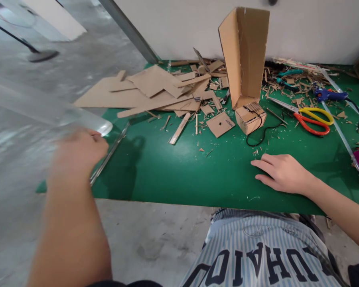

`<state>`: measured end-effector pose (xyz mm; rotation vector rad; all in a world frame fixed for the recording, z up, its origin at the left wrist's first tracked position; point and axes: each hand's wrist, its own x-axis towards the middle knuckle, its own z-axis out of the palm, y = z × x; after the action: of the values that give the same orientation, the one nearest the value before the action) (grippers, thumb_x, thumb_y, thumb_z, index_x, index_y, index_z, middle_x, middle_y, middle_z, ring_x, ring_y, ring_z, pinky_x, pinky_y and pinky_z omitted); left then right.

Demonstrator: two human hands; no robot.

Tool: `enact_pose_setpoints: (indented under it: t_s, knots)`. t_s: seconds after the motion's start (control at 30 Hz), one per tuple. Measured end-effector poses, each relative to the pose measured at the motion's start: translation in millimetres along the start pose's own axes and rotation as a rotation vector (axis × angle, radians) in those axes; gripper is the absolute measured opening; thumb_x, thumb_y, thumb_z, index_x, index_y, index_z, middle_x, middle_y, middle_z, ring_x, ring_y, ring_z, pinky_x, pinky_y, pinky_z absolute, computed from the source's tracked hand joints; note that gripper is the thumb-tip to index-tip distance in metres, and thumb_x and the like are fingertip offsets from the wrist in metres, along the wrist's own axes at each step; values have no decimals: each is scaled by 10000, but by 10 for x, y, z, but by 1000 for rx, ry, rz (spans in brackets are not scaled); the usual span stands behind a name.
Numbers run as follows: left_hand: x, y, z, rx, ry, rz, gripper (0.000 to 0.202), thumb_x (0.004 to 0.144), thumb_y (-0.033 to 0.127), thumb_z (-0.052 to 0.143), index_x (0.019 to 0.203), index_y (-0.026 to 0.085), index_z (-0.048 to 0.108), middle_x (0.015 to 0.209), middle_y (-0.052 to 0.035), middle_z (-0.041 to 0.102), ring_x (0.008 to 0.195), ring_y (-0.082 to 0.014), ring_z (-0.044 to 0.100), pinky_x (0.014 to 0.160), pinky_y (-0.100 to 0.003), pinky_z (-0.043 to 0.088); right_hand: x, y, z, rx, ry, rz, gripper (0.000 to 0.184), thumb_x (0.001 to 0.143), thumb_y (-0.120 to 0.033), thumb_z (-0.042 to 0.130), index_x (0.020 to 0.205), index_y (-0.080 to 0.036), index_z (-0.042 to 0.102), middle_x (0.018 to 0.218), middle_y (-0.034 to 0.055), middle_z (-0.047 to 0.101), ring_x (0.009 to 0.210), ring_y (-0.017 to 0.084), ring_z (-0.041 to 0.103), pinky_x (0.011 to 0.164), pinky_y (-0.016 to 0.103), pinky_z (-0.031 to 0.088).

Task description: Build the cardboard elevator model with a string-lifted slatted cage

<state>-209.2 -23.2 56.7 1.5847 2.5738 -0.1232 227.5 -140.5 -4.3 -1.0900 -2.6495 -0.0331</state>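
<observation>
The clear plastic sheet [48, 107] sits at the left of the frame, slanting from the upper left down to the green mat's [182, 171] left edge. Your left hand [77, 153], blurred, is curled closed on its rounded corner. Your right hand [283, 173] lies flat and open on the mat, lower right, holding nothing. Cardboard scraps [155, 89] and scissors [312, 117] lie beyond.

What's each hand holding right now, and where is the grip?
The left hand holds a clear plastic sheet by its near corner, though motion blur hides the fingers. The right hand lies flat on the green mat, holding nothing.
</observation>
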Motion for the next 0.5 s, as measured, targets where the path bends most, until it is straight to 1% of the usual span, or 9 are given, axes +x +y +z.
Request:
enact_pose_setpoints:
  t_s: [0.07, 0.2, 0.23, 0.3, 0.33, 0.37, 0.43, 0.47, 0.5]
  knots:
    - [-12, -61, -1, -74, 17, -86, 675, 908, 465, 262, 1471, 142, 447, 1583, -65, 482, 1416, -419, 480, 1167, -531, 422, 3, 0, 0, 5, -5, 3, 312, 1043, -369, 481, 1196, -153, 647, 892, 32, 652, 667, 148, 602, 559, 313, 323]
    - [-83, -62, -49, -134, 83, -53, 625, 917, 468, 277, 1457, 241, 496, 1585, 37, 491, 1421, -417, 481, 1186, -565, 416, 4, 1, 5, 9, -7, 9, 315, 1044, -368, 483, 1210, -155, 644, 902, 34, 654, 675, 149, 606, 565, 311, 326]
    - [-102, -50, -62, -127, 104, -59, 629, 920, 473, 272, 1461, 244, 495, 1592, 41, 482, 1418, -420, 483, 1185, -570, 417, 2, 1, 7, 8, -8, 10, 318, 1044, -369, 483, 1214, -154, 644, 903, 35, 655, 678, 149, 607, 567, 310, 325]
    - [-146, -18, -88, -109, 126, -72, 659, 923, 485, 257, 1477, 209, 484, 1614, 9, 453, 1411, -446, 481, 1168, -600, 422, 0, 2, 10, 7, -13, 14, 322, 1045, -370, 480, 1217, -153, 644, 903, 37, 657, 678, 149, 607, 567, 308, 320]
    - [-172, 7, -104, -105, 137, -79, 665, 917, 486, 259, 1485, 215, 472, 1598, 9, 475, 1409, -453, 479, 1157, -622, 424, -2, 2, 11, 9, -17, 16, 323, 1046, -369, 478, 1217, -152, 644, 904, 39, 658, 677, 149, 606, 567, 307, 318]
    - [-203, 41, -123, -114, 142, -77, 663, 902, 489, 278, 1495, 253, 456, 1548, 32, 536, 1402, -447, 486, 1140, -641, 433, -3, 2, 11, 11, -20, 18, 322, 1045, -367, 478, 1216, -151, 645, 905, 39, 659, 676, 149, 606, 568, 307, 319]
    - [-279, 140, -174, -168, 129, -24, 662, 847, 512, 360, 1497, 393, 415, 1335, 115, 700, 1349, -411, 537, 1079, -652, 479, -2, 2, 12, 13, -25, 24, 318, 1043, -363, 481, 1209, -151, 650, 906, 39, 658, 678, 151, 610, 568, 306, 325]
    - [-322, 205, -206, -204, 114, 25, 674, 812, 527, 406, 1482, 453, 404, 1196, 142, 756, 1295, -386, 578, 1036, -632, 511, -1, 1, 11, 14, -27, 26, 315, 1041, -361, 484, 1206, -151, 652, 908, 38, 658, 679, 153, 613, 566, 307, 328]
    - [-366, 274, -240, -240, 93, 83, 688, 781, 540, 441, 1465, 474, 416, 1086, 142, 783, 1229, -367, 617, 990, -598, 539, 1, 0, 9, 15, -29, 28, 314, 1040, -360, 486, 1204, -153, 654, 911, 37, 657, 678, 154, 615, 564, 308, 331]
